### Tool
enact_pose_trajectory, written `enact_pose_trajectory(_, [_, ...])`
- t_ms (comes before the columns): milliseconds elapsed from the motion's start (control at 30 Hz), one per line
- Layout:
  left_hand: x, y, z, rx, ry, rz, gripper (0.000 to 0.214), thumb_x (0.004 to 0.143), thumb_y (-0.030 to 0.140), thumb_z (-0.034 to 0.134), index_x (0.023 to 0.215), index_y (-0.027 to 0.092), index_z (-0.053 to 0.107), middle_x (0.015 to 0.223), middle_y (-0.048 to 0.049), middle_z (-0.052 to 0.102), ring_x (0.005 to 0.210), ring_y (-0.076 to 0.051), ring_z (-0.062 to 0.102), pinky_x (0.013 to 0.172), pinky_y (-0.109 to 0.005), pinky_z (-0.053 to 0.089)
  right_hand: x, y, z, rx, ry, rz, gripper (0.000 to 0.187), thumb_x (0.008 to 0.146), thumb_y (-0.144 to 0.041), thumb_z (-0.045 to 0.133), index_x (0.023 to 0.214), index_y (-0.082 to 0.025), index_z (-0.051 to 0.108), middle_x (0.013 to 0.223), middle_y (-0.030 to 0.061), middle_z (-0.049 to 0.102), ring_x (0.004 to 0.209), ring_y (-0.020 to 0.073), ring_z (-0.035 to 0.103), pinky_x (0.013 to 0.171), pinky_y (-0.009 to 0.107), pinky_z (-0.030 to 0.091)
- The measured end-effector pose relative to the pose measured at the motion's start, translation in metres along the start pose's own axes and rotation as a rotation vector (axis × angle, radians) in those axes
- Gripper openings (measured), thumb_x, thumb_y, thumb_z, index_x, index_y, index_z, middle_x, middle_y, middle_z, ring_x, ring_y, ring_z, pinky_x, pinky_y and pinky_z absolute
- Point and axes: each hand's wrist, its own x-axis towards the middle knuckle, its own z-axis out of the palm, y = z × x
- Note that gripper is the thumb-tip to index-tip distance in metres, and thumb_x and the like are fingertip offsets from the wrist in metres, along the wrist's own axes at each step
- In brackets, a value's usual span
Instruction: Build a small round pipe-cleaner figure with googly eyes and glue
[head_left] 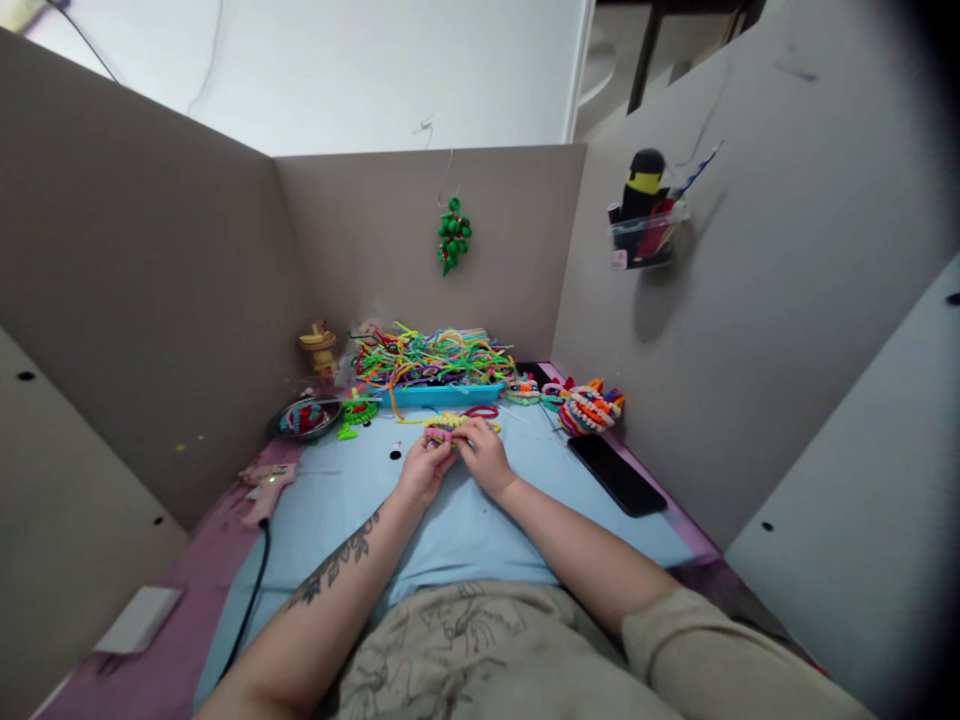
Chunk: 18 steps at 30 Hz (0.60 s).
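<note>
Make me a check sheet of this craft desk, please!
Surface: light blue mat on a purple table.
Job's things: pink and yellow pipe-cleaner piece; blue tray heaped with pipe cleaners behind.
Clutter: bowl, glue gun, black phone, coiled pieces.
Hands: left hand and right hand both pinch the pipe-cleaner piece.
Cables: black cable from the glue gun.
Surroundings: cardboard walls, green hanging ornament, clear holder on right wall.

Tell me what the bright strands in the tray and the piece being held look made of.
The strands look like chenille-covered wire: thin, matte, keeping their bends; fuzz is too small to confirm. The held piece, yellow and pink, seems likely the same stuff.
</note>
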Motion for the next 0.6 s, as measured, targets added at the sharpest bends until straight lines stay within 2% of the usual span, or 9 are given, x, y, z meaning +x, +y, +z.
enact_pose_trajectory(167, [0.004,0.001,-0.002,-0.048,0.052,-0.014,0.024,0.066,0.001,0.064,0.086,0.015,0.06,0.084,-0.0021,0.065,0.077,-0.01,0.062,0.074,-0.021,0.051,0.002,0.001,-0.002,0.079,0.034,0.046,0.013,0.082,-0.02,0.052,0.089,-0.021,0.063,0.09,0.0061,0.058,0.087,0.0182,0.055,0.077,0.032,0.047])
enact_pose_trajectory(267, [0.008,0.004,-0.005,-0.092,0.119,-0.003,0.023,0.067,-0.002,0.059,0.083,0.014,0.06,0.084,-0.0023,0.065,0.076,-0.01,0.063,0.072,-0.02,0.052,0.005,0.001,-0.007,0.127,0.106,0.121,0.019,0.082,-0.019,0.047,0.096,-0.02,0.061,0.091,0.0063,0.059,0.085,0.0171,0.055,0.071,0.029,0.047])
enact_pose_trajectory(367, [0.011,0.008,-0.008,-0.13,0.161,0.016,0.023,0.069,-0.003,0.056,0.083,0.014,0.061,0.084,-0.0028,0.066,0.076,-0.01,0.063,0.073,-0.021,0.052,0.006,0.004,-0.011,0.118,0.158,0.2,0.019,0.08,-0.017,0.046,0.093,-0.019,0.06,0.087,0.0055,0.058,0.079,0.0162,0.055,0.067,0.028,0.047])
enact_pose_trajectory(467, [0.012,0.01,-0.009,-0.148,0.182,0.022,0.021,0.068,-0.004,0.056,0.079,0.013,0.06,0.081,-0.0021,0.066,0.075,-0.01,0.063,0.077,-0.022,0.051,0.005,0.008,-0.011,0.094,0.114,0.198,0.015,0.077,-0.016,0.049,0.086,-0.018,0.061,0.086,0.0053,0.057,0.079,0.0165,0.054,0.067,0.028,0.046])
enact_pose_trajectory(600, [0.009,0.009,-0.006,-0.133,0.127,0.001,0.021,0.069,-0.004,0.058,0.08,0.014,0.061,0.083,-0.0022,0.065,0.077,-0.01,0.063,0.082,-0.023,0.05,0.003,0.01,-0.005,0.075,0.049,0.165,0.014,0.076,-0.016,0.054,0.087,-0.019,0.061,0.088,0.0052,0.057,0.081,0.017,0.054,0.071,0.029,0.046])
